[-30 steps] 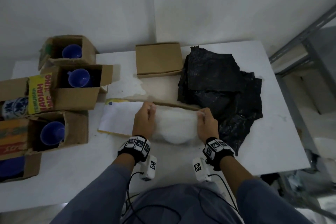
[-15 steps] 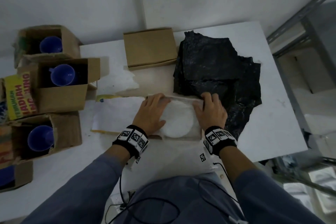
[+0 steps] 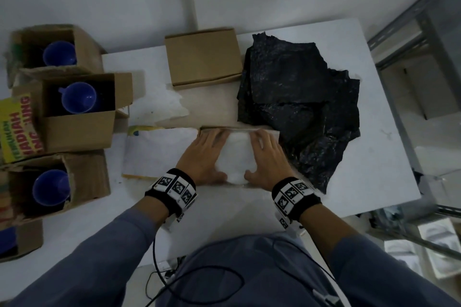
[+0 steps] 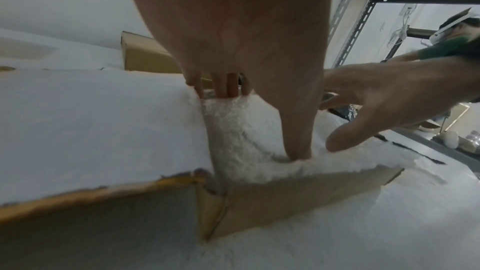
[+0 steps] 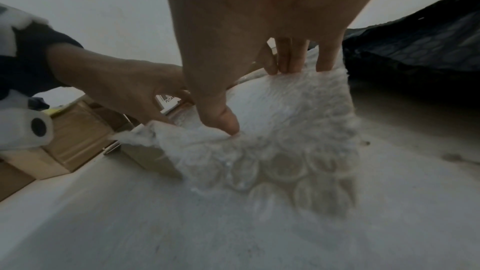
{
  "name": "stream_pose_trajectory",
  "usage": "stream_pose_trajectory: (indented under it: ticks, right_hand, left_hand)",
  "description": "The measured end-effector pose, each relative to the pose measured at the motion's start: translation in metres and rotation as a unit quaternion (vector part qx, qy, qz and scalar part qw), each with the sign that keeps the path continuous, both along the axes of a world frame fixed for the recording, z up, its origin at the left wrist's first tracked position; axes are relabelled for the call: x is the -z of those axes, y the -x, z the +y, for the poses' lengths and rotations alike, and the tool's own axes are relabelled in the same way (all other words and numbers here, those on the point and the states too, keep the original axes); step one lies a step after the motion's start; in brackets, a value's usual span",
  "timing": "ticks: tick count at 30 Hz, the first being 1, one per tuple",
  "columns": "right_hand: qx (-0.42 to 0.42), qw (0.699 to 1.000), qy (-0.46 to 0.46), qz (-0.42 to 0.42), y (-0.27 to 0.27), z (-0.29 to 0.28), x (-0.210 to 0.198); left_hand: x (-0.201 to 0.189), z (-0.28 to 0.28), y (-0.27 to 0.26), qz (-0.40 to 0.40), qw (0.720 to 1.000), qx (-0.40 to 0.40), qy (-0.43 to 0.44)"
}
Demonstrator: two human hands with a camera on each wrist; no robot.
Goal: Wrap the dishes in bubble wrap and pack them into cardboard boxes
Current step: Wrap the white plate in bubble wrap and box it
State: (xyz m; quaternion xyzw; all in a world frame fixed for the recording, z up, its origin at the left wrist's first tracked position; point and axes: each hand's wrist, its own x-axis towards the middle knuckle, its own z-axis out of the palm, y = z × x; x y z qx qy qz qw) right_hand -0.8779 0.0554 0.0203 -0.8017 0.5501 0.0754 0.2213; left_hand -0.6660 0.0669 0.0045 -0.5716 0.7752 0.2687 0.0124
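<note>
A dish bundle in white bubble wrap (image 3: 235, 154) lies in a low cardboard box (image 3: 224, 128) at the table's near middle. My left hand (image 3: 202, 154) rests flat on the bundle's left side and my right hand (image 3: 268, 159) on its right side, fingers straight and pointing away from me. In the left wrist view the left thumb (image 4: 296, 147) presses into the bubble wrap (image 4: 239, 130) just behind the box wall (image 4: 285, 196). In the right wrist view the right thumb (image 5: 223, 122) presses the wrap (image 5: 298, 130), which spills over the box's near edge. The dish itself is hidden.
A white box flap (image 3: 159, 152) lies open to the left. A closed cardboard box (image 3: 203, 57) sits behind, and a pile of black bubble wrap (image 3: 299, 107) lies to the right. Three open boxes with blue cups (image 3: 77, 99) stand at the left. A metal shelf (image 3: 411, 20) rises at right.
The bundle went down from my raised hands into the box. Both hands shifted from holding its ends to lying flat on top of it.
</note>
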Motion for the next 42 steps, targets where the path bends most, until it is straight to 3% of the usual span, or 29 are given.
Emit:
stream_pose_trajectory:
  ticks: [6, 14, 26, 34, 42]
  right_hand:
    - [0.016, 0.999, -0.047, 0.013, -0.002, -0.005, 0.001]
    - [0.013, 0.997, 0.015, 0.071, -0.004, -0.015, 0.004]
    - [-0.008, 0.992, 0.023, 0.126, -0.013, -0.024, -0.004]
    - [-0.101, 0.990, -0.018, 0.100, 0.012, -0.025, -0.004]
    - [-0.098, 0.991, 0.015, 0.093, 0.012, -0.009, 0.007]
  left_hand:
    - [0.001, -0.008, 0.004, -0.059, 0.998, 0.034, 0.006]
    - [-0.013, -0.015, 0.013, -0.125, 0.991, 0.039, 0.000]
    - [-0.014, -0.019, 0.014, -0.160, 0.984, 0.074, -0.007]
    - [-0.009, -0.021, 0.002, -0.125, 0.987, 0.099, 0.003]
    - [0.001, -0.009, 0.004, -0.144, 0.985, 0.094, -0.004]
